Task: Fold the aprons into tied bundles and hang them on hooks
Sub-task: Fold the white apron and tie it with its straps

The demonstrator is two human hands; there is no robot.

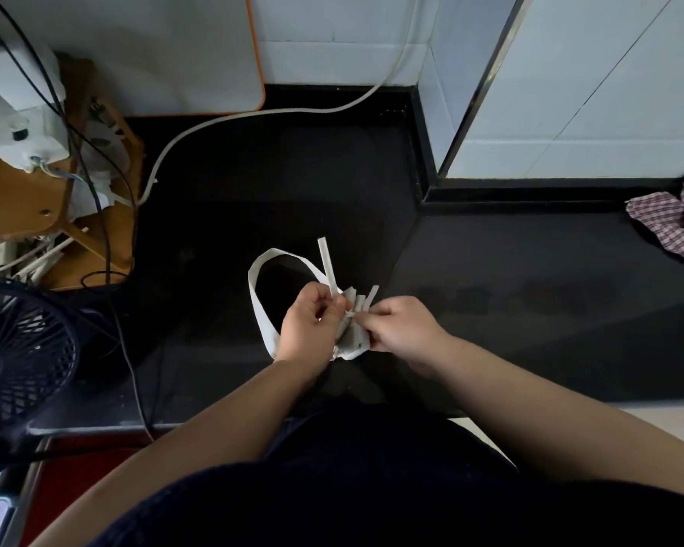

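Head view: near the front edge of the black counter [234,183], the folded grey apron [351,336] sits bunched between both hands. The left hand [309,319] is curled, pinching a strap [326,259] that sticks up from its fingers; a strap loop [258,298] arcs to its left. The right hand [402,326] pinches the tie at the bundle's middle. A checked cloth [674,223] lies at the right edge and a fan [20,349] stands at the left edge.

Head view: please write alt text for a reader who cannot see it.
The left hand and the right hand pinch the pale straps of a folded grey cloth apron bundle over a black counter, apparently tying it. A pink checked cloth lies far right; a dark grille fan stands left.
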